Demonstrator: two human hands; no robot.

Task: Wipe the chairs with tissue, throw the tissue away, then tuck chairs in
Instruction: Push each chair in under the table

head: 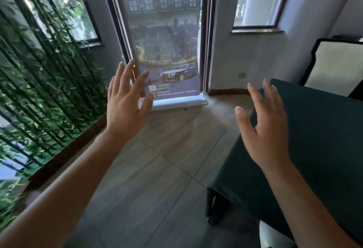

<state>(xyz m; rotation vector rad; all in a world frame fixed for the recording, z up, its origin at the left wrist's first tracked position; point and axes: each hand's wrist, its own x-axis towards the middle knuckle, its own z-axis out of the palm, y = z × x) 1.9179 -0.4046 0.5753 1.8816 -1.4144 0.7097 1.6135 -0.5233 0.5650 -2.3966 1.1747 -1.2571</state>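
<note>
Both my hands are raised in front of me with fingers spread and nothing in them. My left hand [126,100] hangs over the floor in front of a roll-up banner. My right hand [264,126] hovers above the near edge of a table draped in dark green cloth [324,139]. A chair with a cream back in a black frame [334,67] stands behind the table at the far right. A pale rounded chair part [273,236] peeks out under the cloth at the bottom right. No tissue is in view.
The roll-up banner [167,41] stands on the tiled floor [157,169] against the grey wall. Bamboo plants [43,90] line the left side behind a low wooden border. Windows sit left and right of the banner.
</note>
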